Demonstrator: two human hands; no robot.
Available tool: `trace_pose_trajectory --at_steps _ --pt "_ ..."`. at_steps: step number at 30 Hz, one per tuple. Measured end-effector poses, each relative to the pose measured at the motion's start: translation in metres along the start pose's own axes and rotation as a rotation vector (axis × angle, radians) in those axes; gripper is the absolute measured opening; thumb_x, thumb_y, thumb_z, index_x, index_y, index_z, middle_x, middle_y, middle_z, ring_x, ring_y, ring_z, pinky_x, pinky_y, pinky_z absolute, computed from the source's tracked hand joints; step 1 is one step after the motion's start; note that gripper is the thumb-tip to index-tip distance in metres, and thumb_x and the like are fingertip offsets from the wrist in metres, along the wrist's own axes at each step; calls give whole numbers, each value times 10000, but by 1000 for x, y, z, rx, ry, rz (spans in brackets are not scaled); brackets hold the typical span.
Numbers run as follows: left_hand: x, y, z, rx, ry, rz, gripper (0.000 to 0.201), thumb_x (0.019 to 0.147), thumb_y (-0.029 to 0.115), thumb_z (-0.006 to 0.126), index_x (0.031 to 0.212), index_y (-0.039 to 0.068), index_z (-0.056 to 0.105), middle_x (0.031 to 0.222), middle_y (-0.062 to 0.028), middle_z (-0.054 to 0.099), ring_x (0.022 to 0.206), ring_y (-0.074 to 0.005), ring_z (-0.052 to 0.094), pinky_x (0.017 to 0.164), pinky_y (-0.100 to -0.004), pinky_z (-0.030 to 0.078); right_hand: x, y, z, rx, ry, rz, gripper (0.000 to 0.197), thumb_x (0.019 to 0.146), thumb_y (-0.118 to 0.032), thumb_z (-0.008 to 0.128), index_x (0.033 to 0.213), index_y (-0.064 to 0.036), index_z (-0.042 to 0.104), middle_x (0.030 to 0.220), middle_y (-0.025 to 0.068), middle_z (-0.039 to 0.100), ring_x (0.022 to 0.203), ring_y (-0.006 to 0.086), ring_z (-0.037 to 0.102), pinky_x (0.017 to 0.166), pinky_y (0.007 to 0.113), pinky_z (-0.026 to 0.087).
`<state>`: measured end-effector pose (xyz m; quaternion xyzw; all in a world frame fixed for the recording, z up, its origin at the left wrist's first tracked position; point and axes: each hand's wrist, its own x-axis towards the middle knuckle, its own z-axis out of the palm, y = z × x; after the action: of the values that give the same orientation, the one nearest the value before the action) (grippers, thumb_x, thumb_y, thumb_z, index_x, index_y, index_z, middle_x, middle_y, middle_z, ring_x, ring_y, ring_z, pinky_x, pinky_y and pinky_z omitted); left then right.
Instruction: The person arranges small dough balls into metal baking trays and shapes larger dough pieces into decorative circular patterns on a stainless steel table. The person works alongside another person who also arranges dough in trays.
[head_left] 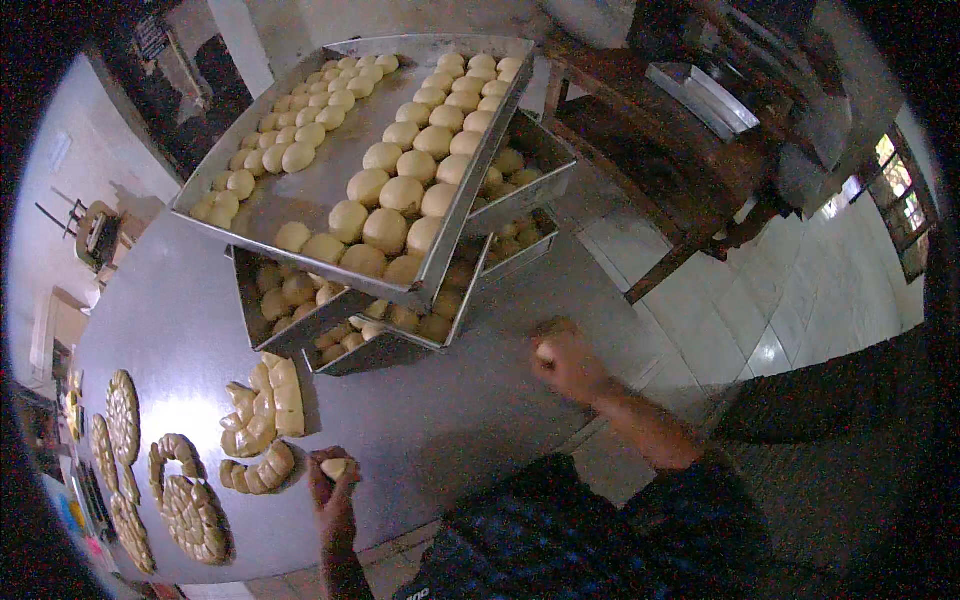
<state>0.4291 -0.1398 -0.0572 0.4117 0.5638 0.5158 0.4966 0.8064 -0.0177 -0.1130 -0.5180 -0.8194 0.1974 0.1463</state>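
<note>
My left hand (335,500) is closed round a small pale piece of dough (341,468) near the table's front edge. Farther right, my right hand (572,364) curls low over the metal table; a pale bit of dough (545,351) shows at its fingers, slightly blurred. Just left of my left hand lie a larger lump of cut dough (270,400) and a curved row of dough pieces (258,472). Flattened rounds of dough scored into portions (192,518) rest at the far left.
A metal tray (330,195) with rows of round dough balls tops a crosswise stack of trays, including a lower tray (345,355). At right stands a dark wooden table (650,180) carrying a metal pan (705,98). Tiled floor (770,310) lies beyond the table's right edge.
</note>
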Motion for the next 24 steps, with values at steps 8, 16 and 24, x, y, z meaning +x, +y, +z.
trace_pose_trajectory --at_steps 8,16,24 --pt "9 -3 39 -148 222 -110 249 773 42 625 795 132 395 773 37 395 696 -69 385 630 -224 362 -7 -8 -27 -108 162 -7 331 680 -152 669 975 -39 570 1043 181 540 983 355 504 891 435 401" --pt "-18 10 36 -154 307 -74 191 771 67 643 805 107 459 731 28 446 672 -66 408 593 -225 353 116 -83 -209 1148 506 -207 334 785 -158 538 1090 -21 530 1100 77 542 1026 223 516 892 325 416" --pt "-15 42 55 79 153 -37 140 837 133 574 897 77 460 848 -26 481 781 -136 476 687 -287 430 226 -172 -196 473 192 -497 191 855 -157 508 925 3 584 820 43 599 763 151 534 723 313 447"
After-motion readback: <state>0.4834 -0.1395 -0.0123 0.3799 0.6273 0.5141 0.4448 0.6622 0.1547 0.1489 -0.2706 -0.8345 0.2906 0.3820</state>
